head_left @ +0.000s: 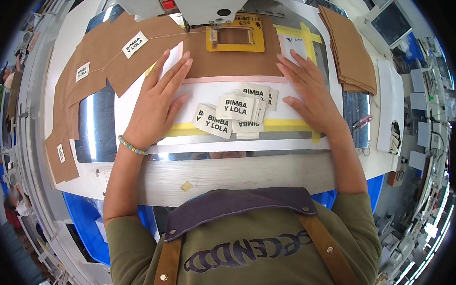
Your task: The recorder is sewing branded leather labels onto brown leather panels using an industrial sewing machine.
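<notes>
A brown panel (pixel 230 64) with a pink lower edge lies under the grey machine head (pixel 202 6), beneath a yellow framed plate (pixel 211 44) with a rectangular opening. My left hand (pixel 156 100) rests open at the panel's left side, fingers stretched toward the machine. My right hand (pixel 310 100) lies open at the right side, fingers over the panel's edge and a yellow-taped white patch (pixel 293 43). Between my hands, a loose pile of small white printed labels (pixel 234 115) sits on a white board (pixel 172 143) with yellow tape.
Joined brown pieces with labels (pixel 101 42) trail down the left. A brown stack (pixel 349 56) lies back right, near pink-handled snips (pixel 363 120) and a screen (pixel 388 22). A blue bin (pixel 84 223) sits below the table's left edge. Small figures of co-workers show at far left.
</notes>
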`<action>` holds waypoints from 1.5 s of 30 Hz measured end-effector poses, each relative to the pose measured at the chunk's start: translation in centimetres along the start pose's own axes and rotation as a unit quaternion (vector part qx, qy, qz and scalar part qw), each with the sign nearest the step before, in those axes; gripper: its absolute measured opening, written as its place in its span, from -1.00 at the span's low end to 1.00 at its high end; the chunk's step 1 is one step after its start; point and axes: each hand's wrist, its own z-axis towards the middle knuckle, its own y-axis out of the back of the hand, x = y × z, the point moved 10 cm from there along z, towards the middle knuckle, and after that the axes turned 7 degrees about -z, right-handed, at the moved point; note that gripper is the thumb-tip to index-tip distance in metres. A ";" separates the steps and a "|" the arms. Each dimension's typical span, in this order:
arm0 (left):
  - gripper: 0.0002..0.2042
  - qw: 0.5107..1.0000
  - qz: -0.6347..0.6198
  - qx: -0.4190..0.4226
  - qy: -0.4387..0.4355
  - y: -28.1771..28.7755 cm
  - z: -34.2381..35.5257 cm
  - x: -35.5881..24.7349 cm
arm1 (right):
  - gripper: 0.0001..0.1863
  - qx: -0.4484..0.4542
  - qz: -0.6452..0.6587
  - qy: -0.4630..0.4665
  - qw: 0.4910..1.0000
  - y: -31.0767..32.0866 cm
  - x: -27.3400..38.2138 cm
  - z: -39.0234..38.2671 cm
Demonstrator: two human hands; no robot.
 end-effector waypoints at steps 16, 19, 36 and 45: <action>-0.44 0.993 0.103 0.053 0.009 -1.4 -0.3 0.9 | -0.34 0.006 -0.035 0.020 0.999 -1.4 -0.2 -0.3; -0.44 0.994 0.097 0.043 0.006 -1.2 -0.4 0.8 | -0.42 -0.024 -0.055 0.028 0.998 -0.8 0.5 -0.3; -0.38 0.981 -0.180 0.065 0.010 -1.1 -0.9 -3.7 | -0.62 -0.020 0.168 0.035 0.985 0.6 6.8 2.4; -0.38 0.982 -0.172 0.069 0.024 -1.5 -1.0 -3.6 | -0.67 -0.063 0.184 0.023 0.981 2.6 4.4 4.5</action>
